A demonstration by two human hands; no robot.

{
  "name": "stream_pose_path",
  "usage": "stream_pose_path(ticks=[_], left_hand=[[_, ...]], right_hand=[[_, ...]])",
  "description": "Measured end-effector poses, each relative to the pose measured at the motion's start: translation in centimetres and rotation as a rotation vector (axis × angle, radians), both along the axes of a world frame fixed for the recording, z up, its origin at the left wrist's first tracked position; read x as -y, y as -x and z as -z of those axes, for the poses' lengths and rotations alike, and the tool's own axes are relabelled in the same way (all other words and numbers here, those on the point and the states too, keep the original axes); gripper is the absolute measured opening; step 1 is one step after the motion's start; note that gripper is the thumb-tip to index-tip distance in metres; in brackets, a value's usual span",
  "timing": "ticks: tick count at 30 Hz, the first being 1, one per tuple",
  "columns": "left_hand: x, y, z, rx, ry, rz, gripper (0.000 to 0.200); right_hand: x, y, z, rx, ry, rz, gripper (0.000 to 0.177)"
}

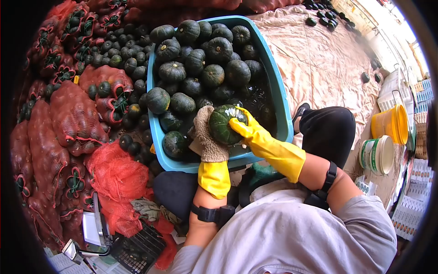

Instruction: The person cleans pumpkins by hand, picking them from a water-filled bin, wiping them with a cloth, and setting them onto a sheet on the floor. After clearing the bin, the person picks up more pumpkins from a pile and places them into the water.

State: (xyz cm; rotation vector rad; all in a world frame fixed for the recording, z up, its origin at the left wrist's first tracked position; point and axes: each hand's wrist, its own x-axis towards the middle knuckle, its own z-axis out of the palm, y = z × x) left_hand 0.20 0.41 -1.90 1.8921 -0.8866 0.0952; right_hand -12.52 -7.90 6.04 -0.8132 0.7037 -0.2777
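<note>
The right hand [240,124] is gripping a kabocha squash [222,127] over the blue tub's [279,102] near edge, and the mitted left hand [207,136] is clasping its side. Full net sacks [68,118] are lying alongside, so much seems left.

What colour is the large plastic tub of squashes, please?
Blue; the large plastic tub shows best in head view.

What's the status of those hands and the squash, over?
Left hand, in fuzzy mitt, cupping the squash. Right hand, yellow glove, gripping its other side. Squash held above blue tub of squashes. Nothing blocking.
</note>
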Motion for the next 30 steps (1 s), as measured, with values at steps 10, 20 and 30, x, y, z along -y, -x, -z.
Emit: stream_pose_path(ticks=[10, 20, 30], left_hand=[[-0.9, -0.8, -6.5, -0.073, -0.209, 0.313, 0.026], [-0.9, 1.3, -7.6, -0.043, -0.045, 0.189, 0.026], [0.1, 2.5, -9.4, -0.268, -0.258, 0.067, 0.047]], right_hand=[[2.7, 1.8, 0.6, 0.048, 0.745, -0.363, 0.080], [2.4, 1.3, -2.9, -0.251, 1.278, -0.415, 0.083], [2.4, 0.9, 0.3, -0.274, 0.794, -0.268, 0.082]])
